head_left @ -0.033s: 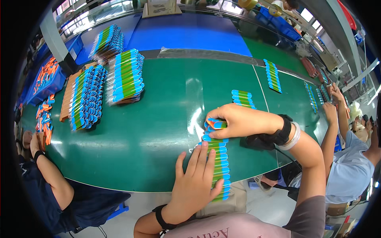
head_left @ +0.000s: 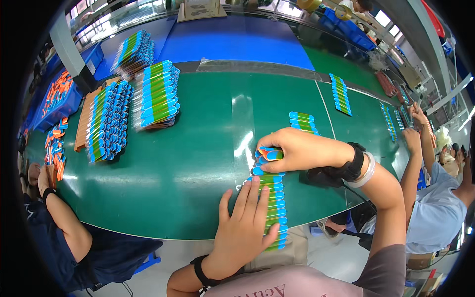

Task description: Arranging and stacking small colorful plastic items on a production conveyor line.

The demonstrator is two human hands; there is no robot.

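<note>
Left hand flat on blue-green strip — right hand gripping far end.

Head-worn fisheye, downward over green table

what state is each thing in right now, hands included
blue-and-green strip: laid out, far end folded
left hand: spread over the strip
right hand: closed on the strip's far end
strip beyond it: flat, partly hidden
left-hand stacks: piled high
blue bin: lidless, filled with orange pieces
</note>
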